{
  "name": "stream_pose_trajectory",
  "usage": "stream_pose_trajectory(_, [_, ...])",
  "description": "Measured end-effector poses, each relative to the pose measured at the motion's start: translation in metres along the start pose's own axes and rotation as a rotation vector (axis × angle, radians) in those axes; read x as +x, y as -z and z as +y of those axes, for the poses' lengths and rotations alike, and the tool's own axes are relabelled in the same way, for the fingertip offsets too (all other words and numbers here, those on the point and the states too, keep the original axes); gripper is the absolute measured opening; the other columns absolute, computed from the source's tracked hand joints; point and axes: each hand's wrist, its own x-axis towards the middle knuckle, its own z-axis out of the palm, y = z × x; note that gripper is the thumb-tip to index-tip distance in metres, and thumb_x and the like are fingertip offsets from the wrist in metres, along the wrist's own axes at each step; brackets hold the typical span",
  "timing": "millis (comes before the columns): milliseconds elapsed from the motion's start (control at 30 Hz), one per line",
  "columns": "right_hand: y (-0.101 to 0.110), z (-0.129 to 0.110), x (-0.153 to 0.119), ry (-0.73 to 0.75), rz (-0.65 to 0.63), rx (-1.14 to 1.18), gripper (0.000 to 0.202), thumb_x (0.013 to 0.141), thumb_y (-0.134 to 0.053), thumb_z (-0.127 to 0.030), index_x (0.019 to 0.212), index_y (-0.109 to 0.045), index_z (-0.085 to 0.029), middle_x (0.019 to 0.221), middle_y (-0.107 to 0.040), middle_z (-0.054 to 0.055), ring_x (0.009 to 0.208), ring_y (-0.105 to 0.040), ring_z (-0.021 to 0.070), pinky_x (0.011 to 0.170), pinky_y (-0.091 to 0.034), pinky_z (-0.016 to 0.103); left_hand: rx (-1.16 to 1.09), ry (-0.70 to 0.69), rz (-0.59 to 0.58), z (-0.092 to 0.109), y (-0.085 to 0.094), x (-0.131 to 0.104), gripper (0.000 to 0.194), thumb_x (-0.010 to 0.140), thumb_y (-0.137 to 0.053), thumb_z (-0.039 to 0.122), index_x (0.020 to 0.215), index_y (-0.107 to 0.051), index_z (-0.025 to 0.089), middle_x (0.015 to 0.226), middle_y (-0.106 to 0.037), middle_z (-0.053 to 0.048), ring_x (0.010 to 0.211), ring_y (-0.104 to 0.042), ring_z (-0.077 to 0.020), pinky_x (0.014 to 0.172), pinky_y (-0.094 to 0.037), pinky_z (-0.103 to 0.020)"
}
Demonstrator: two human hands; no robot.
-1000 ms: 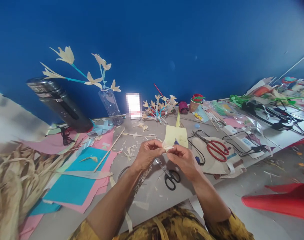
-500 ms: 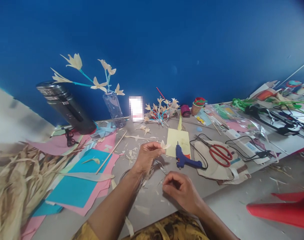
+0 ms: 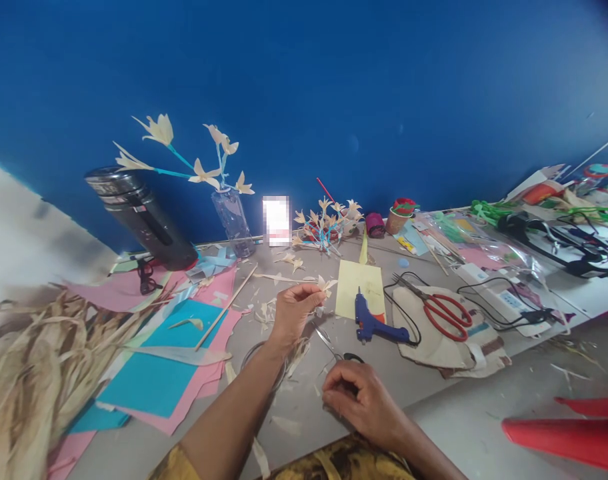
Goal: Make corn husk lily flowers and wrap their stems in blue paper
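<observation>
My left hand (image 3: 295,308) pinches a small pale husk flower (image 3: 327,287) between thumb and fingertips, left of a yellow paper (image 3: 347,285). Lower and to the right, my right hand (image 3: 357,397) is curled with thumb and fingers together near the table's front edge; whether anything small is in it is hidden. Small scissors (image 3: 327,341) lie between the hands, their handle just above my right hand. To the right, a blue glue gun (image 3: 379,327) rests partly on the yellow paper.
Red-handled scissors (image 3: 447,317) lie on a cloth (image 3: 429,340) at right. A bottle (image 3: 233,221) holding pale flowers and a dark flask (image 3: 151,227) stand at back left. Blue paper (image 3: 149,380) and dried husks (image 3: 29,373) cover the left side. A power strip (image 3: 499,293) sits farther right.
My right hand has moved slightly down, and the dark handle of the small scissors now shows above it. The husk flower has turned a little in my left hand. The view has shifted slightly.
</observation>
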Motion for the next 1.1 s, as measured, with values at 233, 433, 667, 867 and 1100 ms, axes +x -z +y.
stream_pose_trajectory(233, [0.0,0.004,0.0,0.013,-0.014,-0.033,0.007,0.08,-0.067,-0.017,0.072,-0.067,-0.018,0.066,-0.063,-0.001,0.059,-0.051,0.011,0.056,-0.038,0.021,0.013,-0.019,0.004,-0.001,0.002,0.001,0.017,0.061,-0.084,0.027,0.067,-0.073,0.016,0.058,-0.065,0.001,0.055,-0.056,-0.0094,0.057,-0.044,-0.023])
stream_pose_trajectory(433, [0.001,0.0,0.0,0.029,-0.017,-0.034,0.008,0.08,-0.067,-0.017,0.072,-0.067,-0.018,0.066,-0.062,-0.001,0.059,-0.051,0.0115,0.057,-0.038,0.022,0.007,-0.017,-0.042,0.0,0.003,0.0,0.015,0.063,-0.083,0.026,0.065,-0.071,0.017,0.057,-0.062,0.002,0.054,-0.054,-0.0086,0.056,-0.043,-0.022])
stream_pose_trajectory(667, [0.001,-0.001,-0.001,0.029,-0.024,-0.053,0.008,0.08,-0.067,-0.017,0.073,-0.066,-0.019,0.066,-0.062,-0.001,0.06,-0.051,0.012,0.058,-0.038,0.022,-0.006,-0.026,-0.034,0.003,0.002,-0.002,0.016,0.061,-0.083,0.028,0.064,-0.071,0.018,0.058,-0.063,0.001,0.054,-0.054,-0.0101,0.057,-0.045,-0.025])
stream_pose_trajectory(867, [0.008,-0.009,-0.001,0.037,-0.02,-0.069,0.01,0.082,-0.066,-0.018,0.072,-0.066,-0.019,0.068,-0.063,-0.001,0.062,-0.052,0.012,0.06,-0.038,0.023,0.044,-0.027,-0.063,0.005,0.003,-0.003,0.016,0.063,-0.082,0.03,0.064,-0.071,0.019,0.056,-0.063,0.001,0.055,-0.052,-0.011,0.055,-0.046,-0.026])
stream_pose_trajectory(1100, [0.014,-0.007,-0.002,0.034,0.014,-0.088,0.01,0.083,-0.065,-0.02,0.073,-0.066,-0.019,0.068,-0.062,-0.001,0.064,-0.053,0.0128,0.06,-0.039,0.023,0.057,-0.065,-0.04,0.003,0.002,-0.003,0.015,0.064,-0.083,0.029,0.064,-0.073,0.018,0.057,-0.065,0.0,0.055,-0.055,-0.0115,0.057,-0.047,-0.026])
